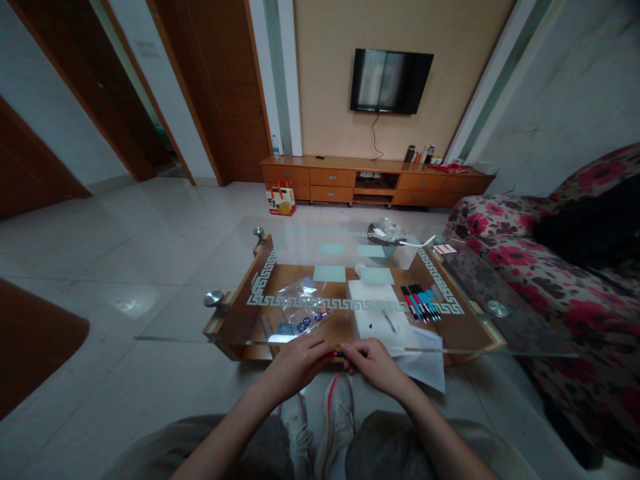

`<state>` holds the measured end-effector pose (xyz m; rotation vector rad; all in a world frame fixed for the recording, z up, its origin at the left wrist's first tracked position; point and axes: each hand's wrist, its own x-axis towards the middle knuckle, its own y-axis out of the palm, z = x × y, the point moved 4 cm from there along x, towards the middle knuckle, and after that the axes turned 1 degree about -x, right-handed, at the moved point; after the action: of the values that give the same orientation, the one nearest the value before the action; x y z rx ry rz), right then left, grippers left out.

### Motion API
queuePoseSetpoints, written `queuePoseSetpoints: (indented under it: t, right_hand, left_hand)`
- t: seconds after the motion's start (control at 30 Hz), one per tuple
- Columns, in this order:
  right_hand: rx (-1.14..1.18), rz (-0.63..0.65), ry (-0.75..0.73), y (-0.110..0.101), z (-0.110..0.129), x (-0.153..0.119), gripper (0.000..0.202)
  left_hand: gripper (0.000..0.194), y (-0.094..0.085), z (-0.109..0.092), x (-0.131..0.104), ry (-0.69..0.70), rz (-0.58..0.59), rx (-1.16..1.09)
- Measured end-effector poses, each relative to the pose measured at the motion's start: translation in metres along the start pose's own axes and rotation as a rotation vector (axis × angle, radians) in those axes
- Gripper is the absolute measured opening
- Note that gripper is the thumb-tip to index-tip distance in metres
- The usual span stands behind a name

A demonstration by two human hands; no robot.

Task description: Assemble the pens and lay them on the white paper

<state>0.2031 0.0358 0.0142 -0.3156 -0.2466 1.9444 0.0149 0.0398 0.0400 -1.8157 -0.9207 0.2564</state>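
Note:
Both hands meet at the near edge of the glass coffee table, fingers closed around a slim red and black pen. My left hand grips its red end, and my right hand pinches the dark end. The fingers cover most of the pen. Just beyond my right hand, a thin grey pen part and a small black piece lie over a white sheet or box. A row of blue, red and black pens lies to the right. Ahead of my left hand rests a clear plastic bag with blue labels.
White paper shows at the table's near right. A waste bin with a bag stands behind the table. A flowered sofa is on the right. By the TV cabinet stands a paper carrier bag.

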Motion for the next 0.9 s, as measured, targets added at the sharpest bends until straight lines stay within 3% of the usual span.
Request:
queuePoseSetpoints:
  t: [0.9]
  right_hand:
    - [-0.114,-0.007,-0.053,-0.0059,0.0035,0.0013,0.048]
  left_hand:
    - [0.025,0.0015,0.0017,-0.0009,0.022,0.04,-0.049]
